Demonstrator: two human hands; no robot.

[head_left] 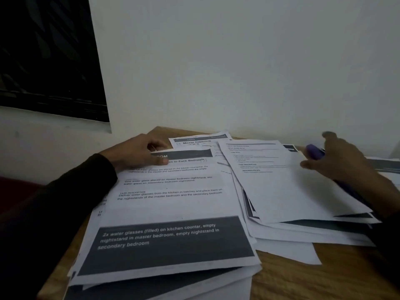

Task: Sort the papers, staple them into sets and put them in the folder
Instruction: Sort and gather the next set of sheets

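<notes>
A thick stack of printed papers [171, 204] lies on the wooden table [303, 276] in front of me, its top sheet headed with a dark band. My left hand [138, 153] pinches the top left corner of that sheet, thumb on top. A second, fanned pile of papers [287, 191] lies to the right. Blurred, my right hand [337, 158] hovers over that pile's far right corner with thumb and fingers spread. A purple object [315, 151], perhaps a stapler, sits between thumb and fingers; contact is unclear.
A sheet titled "Mirror Cleaning" [195, 140] pokes out behind both piles near the white wall [238, 72]. More papers [385, 164] lie at the far right. A dark window [47, 57] is at the upper left. The table's left edge runs under my left sleeve.
</notes>
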